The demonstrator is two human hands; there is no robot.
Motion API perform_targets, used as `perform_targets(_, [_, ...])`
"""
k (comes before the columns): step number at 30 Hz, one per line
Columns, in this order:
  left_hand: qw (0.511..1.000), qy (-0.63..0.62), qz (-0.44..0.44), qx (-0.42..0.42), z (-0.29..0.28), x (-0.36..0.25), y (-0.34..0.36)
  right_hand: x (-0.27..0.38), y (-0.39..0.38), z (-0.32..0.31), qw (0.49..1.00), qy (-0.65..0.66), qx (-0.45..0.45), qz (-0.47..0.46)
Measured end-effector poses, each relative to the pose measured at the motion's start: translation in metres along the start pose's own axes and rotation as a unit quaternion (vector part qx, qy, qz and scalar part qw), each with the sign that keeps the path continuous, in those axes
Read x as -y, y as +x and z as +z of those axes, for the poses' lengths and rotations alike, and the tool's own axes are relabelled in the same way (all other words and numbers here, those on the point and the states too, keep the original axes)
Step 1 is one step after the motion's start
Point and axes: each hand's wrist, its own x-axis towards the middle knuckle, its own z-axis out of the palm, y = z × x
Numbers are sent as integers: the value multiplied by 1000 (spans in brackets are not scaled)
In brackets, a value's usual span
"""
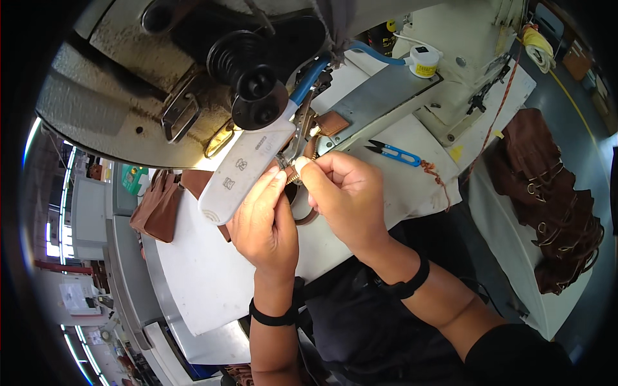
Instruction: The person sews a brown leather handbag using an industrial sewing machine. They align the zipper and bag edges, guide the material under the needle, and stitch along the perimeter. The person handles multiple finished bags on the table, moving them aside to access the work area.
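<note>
Just below the head of a sewing machine, my two hands work close together. My left hand is closed, its fingertips pressed at a brown leather piece edged with what looks like gold zipper teeth. My right hand pinches at the same piece, thumb and forefinger beside the presser foot. Part of the leather curves out below the fingers, and the rest is hidden behind them. A small brown leather tab lies on the machine bed just beyond.
Blue-handled thread snips lie right of my right hand, near tangled orange thread. A long white lamp hangs over my left hand. A brown leather bag is at left; brown leather pieces with metal rings are heaped at right.
</note>
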Motion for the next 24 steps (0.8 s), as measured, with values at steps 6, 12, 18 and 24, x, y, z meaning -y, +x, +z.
perform_targets(6, [1000, -13, -15, -16, 7, -2, 2, 3, 7, -4, 991, -121, -3, -58])
perform_targets(12, [1000, -12, 2, -22, 5, 2, 1, 4, 12, -8, 956, -262, 5, -131])
perform_targets(18, [1000, -5, 7, -27, 4, 1, 3, 21, 26, -12, 966, -213, 75, -126])
perform_targets(24, [999, -5, -6, -35, 3, -1, 3, 42, 38, -11, 982, -81, 171, 23])
